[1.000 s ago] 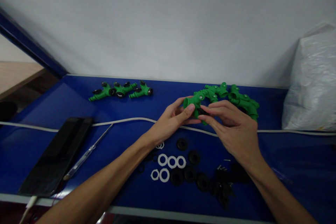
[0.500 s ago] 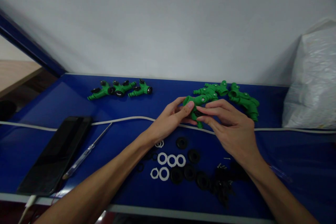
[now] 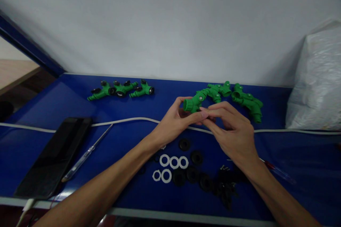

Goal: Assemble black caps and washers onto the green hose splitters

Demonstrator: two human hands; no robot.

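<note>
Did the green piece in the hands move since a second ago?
Yes. The green piece has tipped up and now sits higher above the white cable, held by left hand and right hand.

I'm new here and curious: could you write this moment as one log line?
left hand: holds green fitting | right hand: fingertips at fitting | below hands: white rings, black rings | left: phone, screwdriver

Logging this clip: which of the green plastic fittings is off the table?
The green fitting held between the left hand and right hand; the finished group at back left and the pile behind lie on the table.
</note>
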